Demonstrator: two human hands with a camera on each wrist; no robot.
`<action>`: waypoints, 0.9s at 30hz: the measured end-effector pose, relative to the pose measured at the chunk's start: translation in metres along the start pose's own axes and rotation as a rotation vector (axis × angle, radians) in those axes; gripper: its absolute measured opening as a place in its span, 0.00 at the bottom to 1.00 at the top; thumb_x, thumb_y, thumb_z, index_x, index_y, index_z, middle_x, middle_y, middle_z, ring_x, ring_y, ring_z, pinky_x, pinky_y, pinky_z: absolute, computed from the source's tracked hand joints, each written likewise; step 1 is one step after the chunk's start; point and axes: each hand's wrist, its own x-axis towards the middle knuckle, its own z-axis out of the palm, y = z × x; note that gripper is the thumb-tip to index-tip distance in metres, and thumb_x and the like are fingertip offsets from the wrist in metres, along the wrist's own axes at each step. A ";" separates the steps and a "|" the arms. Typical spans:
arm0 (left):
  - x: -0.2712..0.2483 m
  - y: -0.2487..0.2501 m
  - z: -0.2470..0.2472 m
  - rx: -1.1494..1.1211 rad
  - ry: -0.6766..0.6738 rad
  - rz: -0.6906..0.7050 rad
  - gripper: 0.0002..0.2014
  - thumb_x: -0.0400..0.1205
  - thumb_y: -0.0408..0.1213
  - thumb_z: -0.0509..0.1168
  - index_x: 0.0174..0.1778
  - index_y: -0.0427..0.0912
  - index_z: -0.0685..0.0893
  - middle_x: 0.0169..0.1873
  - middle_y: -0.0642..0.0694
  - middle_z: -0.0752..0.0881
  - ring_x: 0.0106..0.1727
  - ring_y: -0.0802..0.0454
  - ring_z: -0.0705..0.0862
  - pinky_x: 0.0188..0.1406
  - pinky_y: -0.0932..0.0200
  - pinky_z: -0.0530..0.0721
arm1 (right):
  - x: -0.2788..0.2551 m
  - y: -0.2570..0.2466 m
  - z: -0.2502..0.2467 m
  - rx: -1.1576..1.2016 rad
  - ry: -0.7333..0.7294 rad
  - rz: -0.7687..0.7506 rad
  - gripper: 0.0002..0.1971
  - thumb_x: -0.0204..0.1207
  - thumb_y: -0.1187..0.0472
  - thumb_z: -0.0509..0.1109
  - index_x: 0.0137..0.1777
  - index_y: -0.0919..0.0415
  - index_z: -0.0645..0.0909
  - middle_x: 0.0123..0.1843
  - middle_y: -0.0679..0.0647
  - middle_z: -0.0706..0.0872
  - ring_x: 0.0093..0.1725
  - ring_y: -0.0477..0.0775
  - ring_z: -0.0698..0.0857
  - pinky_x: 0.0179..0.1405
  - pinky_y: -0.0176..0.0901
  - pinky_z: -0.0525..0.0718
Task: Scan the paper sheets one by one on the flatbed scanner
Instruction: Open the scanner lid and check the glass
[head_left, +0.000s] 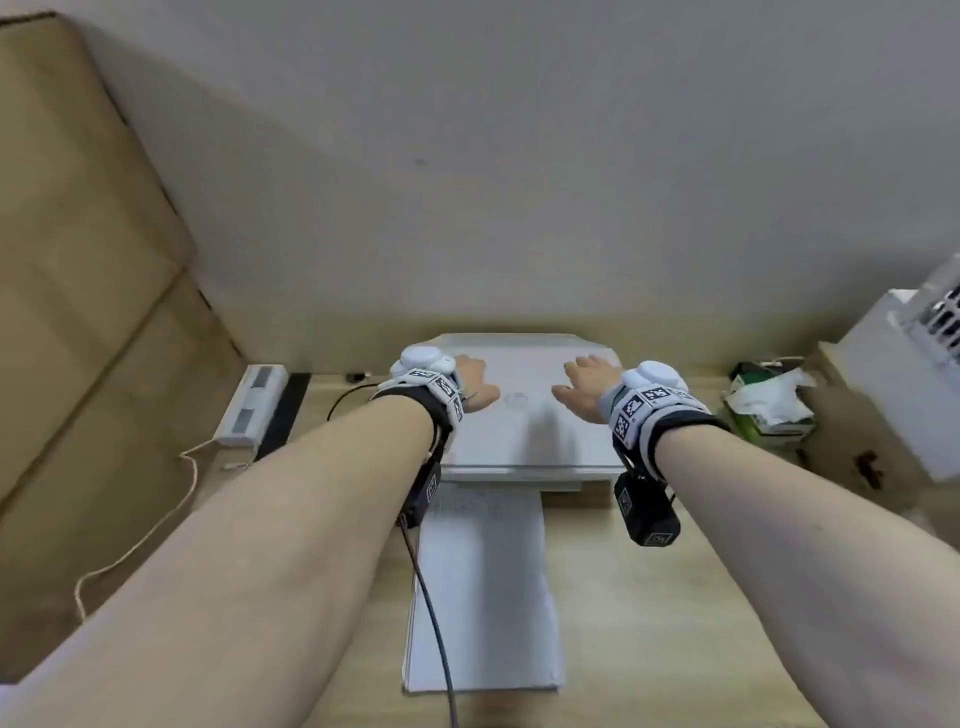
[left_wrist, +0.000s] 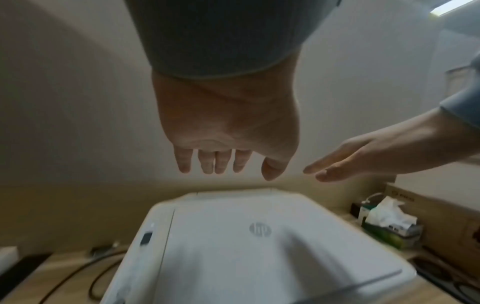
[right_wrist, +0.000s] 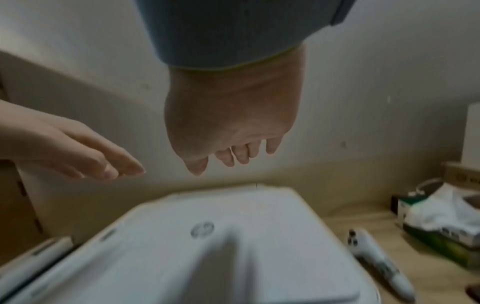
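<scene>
On the far left a cardboard panel (head_left: 78, 260) leans against the wall, and a white power strip (head_left: 252, 397) lies on the table (head_left: 649, 623) beside it; next comes the left hand (head_left: 475, 387), its grip slack and holding nothing, fingers straight and hovering over the left part of the scanner lid (head_left: 524, 415); the wrist views show a clear gap between fingertips and lid. The flatbed scanner (left_wrist: 259, 257) sits in the middle with its lid down; a stack of paper sheets (head_left: 485, 597) lies on the table just in front of it, nearer the person than either hand and touched by neither. The right hand (head_left: 587, 387) mirrors the left, grip loose and empty, above the lid's right part; further right stand a tissue box (head_left: 769, 400) and a white remote-like object (right_wrist: 379, 261).

To my eye the step is raising the lid; it would go best by catching the front edge with both hands and lifting evenly, so the unit does not slide; one hand should then hold it up while the other fetches the top sheet alone.
</scene>
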 end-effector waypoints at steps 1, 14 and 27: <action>0.004 -0.001 0.009 0.013 -0.076 -0.021 0.27 0.84 0.50 0.55 0.75 0.36 0.73 0.71 0.37 0.78 0.69 0.37 0.79 0.66 0.48 0.76 | 0.006 0.000 0.011 -0.020 -0.059 -0.001 0.25 0.85 0.46 0.53 0.73 0.63 0.72 0.74 0.61 0.75 0.75 0.61 0.70 0.70 0.56 0.72; 0.103 -0.039 0.103 -0.045 0.034 -0.060 0.28 0.89 0.44 0.44 0.87 0.43 0.50 0.87 0.41 0.44 0.87 0.45 0.44 0.84 0.42 0.53 | 0.102 0.005 0.107 0.182 0.110 -0.137 0.29 0.88 0.53 0.49 0.86 0.64 0.55 0.89 0.62 0.52 0.88 0.62 0.52 0.84 0.60 0.57; 0.041 -0.047 0.117 -0.099 0.006 0.076 0.33 0.87 0.52 0.52 0.87 0.48 0.50 0.87 0.45 0.41 0.87 0.48 0.40 0.85 0.44 0.44 | 0.043 -0.016 0.120 0.195 0.101 -0.040 0.31 0.87 0.50 0.47 0.88 0.60 0.49 0.90 0.58 0.46 0.88 0.58 0.47 0.86 0.57 0.49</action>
